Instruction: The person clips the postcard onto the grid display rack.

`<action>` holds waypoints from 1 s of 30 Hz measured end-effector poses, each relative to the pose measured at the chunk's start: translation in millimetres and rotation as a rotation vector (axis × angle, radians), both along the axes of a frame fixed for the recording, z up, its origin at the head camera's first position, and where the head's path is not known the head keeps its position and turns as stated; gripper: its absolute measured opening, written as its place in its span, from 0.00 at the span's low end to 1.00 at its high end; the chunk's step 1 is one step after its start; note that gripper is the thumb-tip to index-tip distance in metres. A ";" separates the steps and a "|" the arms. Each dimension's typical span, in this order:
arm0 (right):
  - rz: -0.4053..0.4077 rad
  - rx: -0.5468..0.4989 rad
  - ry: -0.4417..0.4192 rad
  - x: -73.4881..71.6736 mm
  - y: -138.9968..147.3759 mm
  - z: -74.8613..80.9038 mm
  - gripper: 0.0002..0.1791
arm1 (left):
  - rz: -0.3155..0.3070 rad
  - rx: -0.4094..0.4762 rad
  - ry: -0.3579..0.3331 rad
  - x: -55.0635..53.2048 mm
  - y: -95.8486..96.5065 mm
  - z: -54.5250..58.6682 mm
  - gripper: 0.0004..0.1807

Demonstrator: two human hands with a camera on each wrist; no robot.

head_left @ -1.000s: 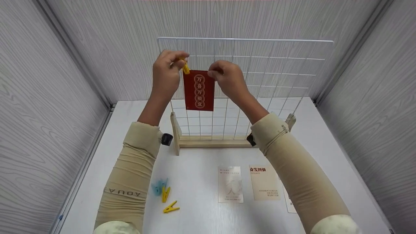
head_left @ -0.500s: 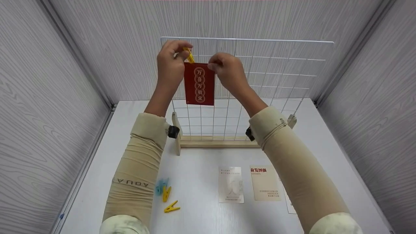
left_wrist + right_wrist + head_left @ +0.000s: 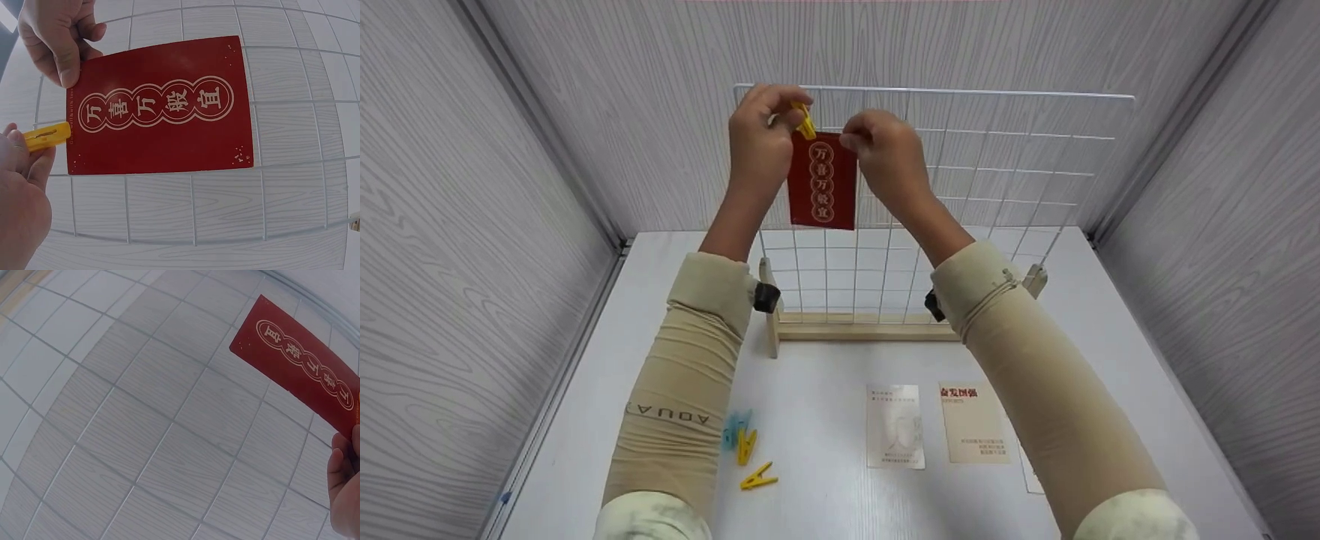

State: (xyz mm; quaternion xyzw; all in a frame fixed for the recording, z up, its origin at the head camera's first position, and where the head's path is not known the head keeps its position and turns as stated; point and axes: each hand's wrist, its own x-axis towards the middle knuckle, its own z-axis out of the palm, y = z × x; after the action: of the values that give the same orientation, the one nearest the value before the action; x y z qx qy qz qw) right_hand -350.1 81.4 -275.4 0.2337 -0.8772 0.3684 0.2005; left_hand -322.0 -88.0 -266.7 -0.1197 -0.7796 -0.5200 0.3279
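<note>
A red card [image 3: 844, 199] with a column of pale characters in linked rings is held up in front of the white wire grid [image 3: 960, 91], near its upper left. My right hand [image 3: 896, 154] pinches the card's top right corner between thumb and fingers. At the upper edge, my left hand [image 3: 760, 139] grips a yellow clothespin [image 3: 808, 126]. In the left wrist view the tip of this clothespin [image 3: 53, 134] overlaps the card's edge; I cannot tell whether a wire is between its tips. Only part of the right hand [image 3: 346, 495] shows in the right wrist view.
Wooden feet and a wooden bar [image 3: 855, 331] carry the grid on a white table. Teal clothespins [image 3: 733, 433] and yellow clothespins [image 3: 759, 476] lie at the front left. A pale card [image 3: 895, 427] and a cream card [image 3: 973, 424] lie to the right, another partly under the right sleeve.
Both hands have risen with the red card toward the grid's top rail. The left hand and its yellow clothespin have also shifted right along the card's top edge.
</note>
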 end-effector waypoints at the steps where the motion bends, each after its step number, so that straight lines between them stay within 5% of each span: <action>1: -0.002 0.001 0.002 0.0 -0.5 0.4 0.08 | 0.002 -0.002 0.005 -0.3 0.4 0.9 0.08; 13: -0.025 0.005 0.077 -1.4 -4.8 -3.3 0.08 | -0.011 -0.010 0.085 -9.8 4.8 -0.3 0.07; 23: -0.028 -0.002 0.093 1.8 -6.7 -5.0 0.09 | 0.000 -0.027 0.050 -13.4 4.2 0.0 0.06; 30: -0.025 0.017 0.212 2.4 -5.4 -10.7 0.10 | -0.022 -0.015 -0.032 -10.7 4.9 -1.3 0.12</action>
State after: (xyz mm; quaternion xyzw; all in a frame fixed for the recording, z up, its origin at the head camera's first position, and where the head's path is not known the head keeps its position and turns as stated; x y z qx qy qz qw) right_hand -347.7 76.0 -286.2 0.2622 -0.8570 0.3314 0.2949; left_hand -332.7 -83.1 -268.1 -0.1224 -0.7872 -0.5197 0.3087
